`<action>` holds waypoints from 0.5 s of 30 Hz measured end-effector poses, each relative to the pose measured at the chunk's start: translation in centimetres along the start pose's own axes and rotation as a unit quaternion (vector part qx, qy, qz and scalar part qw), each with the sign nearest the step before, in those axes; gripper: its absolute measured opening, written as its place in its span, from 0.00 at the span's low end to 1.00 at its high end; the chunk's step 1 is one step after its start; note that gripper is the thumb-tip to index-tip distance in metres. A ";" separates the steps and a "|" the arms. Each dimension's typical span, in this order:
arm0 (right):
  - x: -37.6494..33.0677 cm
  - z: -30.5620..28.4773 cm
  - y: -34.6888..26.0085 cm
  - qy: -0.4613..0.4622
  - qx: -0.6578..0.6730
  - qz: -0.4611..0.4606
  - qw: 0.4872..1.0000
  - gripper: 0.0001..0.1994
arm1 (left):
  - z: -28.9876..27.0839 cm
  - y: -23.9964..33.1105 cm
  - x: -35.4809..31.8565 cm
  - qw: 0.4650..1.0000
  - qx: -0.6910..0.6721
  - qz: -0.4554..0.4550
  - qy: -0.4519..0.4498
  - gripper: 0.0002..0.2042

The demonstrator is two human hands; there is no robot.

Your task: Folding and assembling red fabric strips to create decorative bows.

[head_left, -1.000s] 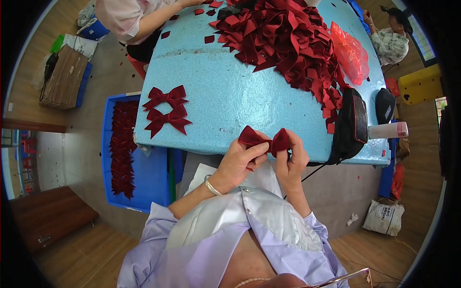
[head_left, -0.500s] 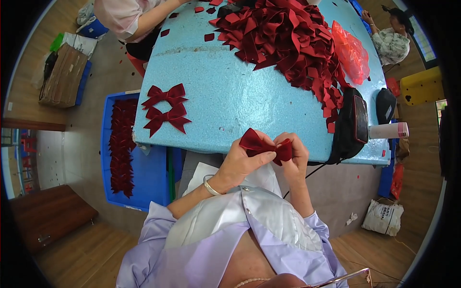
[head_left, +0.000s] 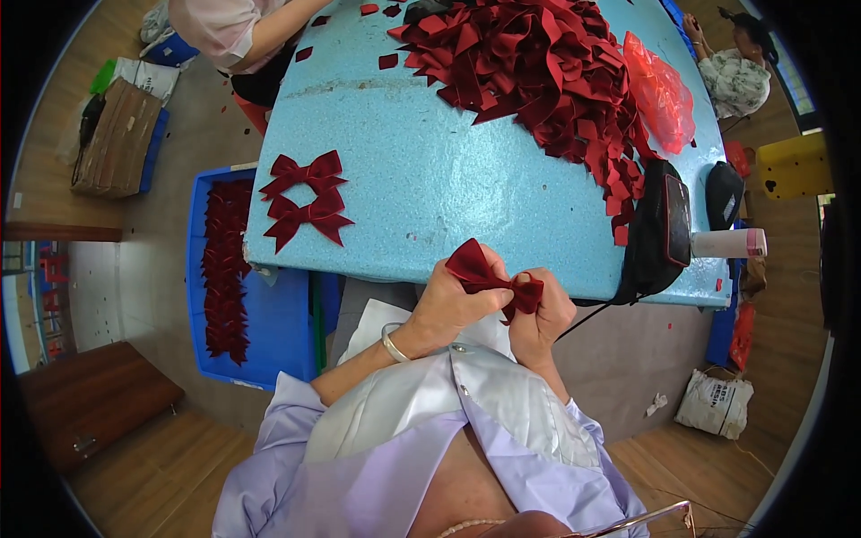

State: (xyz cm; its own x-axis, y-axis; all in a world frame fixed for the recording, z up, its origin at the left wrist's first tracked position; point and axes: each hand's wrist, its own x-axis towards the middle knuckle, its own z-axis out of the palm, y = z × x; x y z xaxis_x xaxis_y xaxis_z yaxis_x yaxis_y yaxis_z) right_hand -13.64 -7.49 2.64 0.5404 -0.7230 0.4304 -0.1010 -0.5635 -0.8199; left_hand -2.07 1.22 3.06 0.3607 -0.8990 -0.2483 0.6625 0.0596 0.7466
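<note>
A dark red velvet bow (head_left: 473, 268) is held between my two hands, just off the near edge of the blue table (head_left: 395, 197). My left hand (head_left: 453, 300) is closed on its left loop, thumb pressed near the middle knot. Fingers of my right hand (head_left: 543, 314) pinch the right loop, the thumb lying on top close to the knot. Part of the bow is hidden behind my fingers. Two finished-looking bows, an upper bow (head_left: 309, 170) and a lower bow (head_left: 309, 220), lie one below the other at the table's left side.
A large heap of red ribbon pieces (head_left: 538, 72) covers the far middle, beside a red plastic bag (head_left: 659, 99). At the right stand a black case (head_left: 657, 233) and a pale bottle (head_left: 726, 243). Left below is a blue crate (head_left: 282, 332) with rows of bows (head_left: 226, 278). A co-worker's arm (head_left: 278, 31) reaches in far left.
My right hand has turned and curled in, its thumb now lying over the right loop near the knot. The bow has tilted, its right side lower. My left hand has barely moved.
</note>
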 end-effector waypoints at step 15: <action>0.8 0.2 0.5 -0.039 0.045 -0.110 0.992 0.06 | -0.3 0.0 -0.1 1.000 0.015 0.004 -0.025 0.10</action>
State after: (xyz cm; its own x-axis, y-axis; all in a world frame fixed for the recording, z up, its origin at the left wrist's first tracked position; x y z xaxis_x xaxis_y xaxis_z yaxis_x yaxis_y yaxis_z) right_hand -13.16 -8.29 2.46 0.6043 -0.5514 0.5751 0.1000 -0.6636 -0.7414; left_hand -1.95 1.45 2.92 0.3325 -0.9191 -0.2114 0.6396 0.0550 0.7667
